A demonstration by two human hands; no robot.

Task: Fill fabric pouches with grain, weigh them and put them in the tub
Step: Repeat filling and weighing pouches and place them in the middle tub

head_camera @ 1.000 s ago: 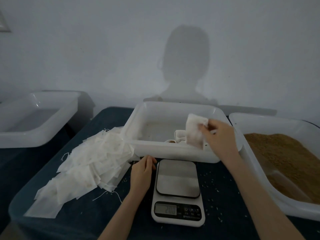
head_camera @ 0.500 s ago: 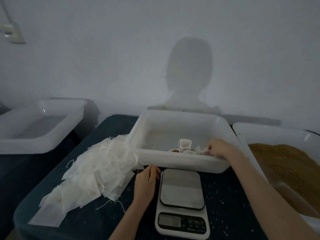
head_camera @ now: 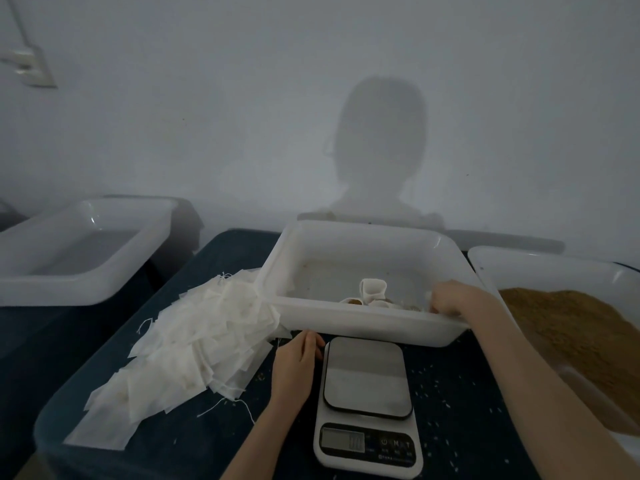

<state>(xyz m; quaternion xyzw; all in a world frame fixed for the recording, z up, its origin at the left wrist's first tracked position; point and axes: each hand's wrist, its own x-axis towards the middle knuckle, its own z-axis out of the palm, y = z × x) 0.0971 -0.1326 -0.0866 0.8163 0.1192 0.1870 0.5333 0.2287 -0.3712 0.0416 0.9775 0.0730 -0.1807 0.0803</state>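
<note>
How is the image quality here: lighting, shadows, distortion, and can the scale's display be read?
Head view: dim, bluish light; the person's shadow falls sharply on the wall, so the light comes from behind. Wide-angle bending curves the left tub and the table edge. The scale display is too dark to read. The right hand in the middle tub is slightly soft, its grip unclear.

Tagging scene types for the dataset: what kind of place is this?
Probably a small hand-packing workbench, not a kitchen: a digital scale on a dark table, a heap of empty fabric pouches, and white plastic tubs, one holding brown grain.
</note>
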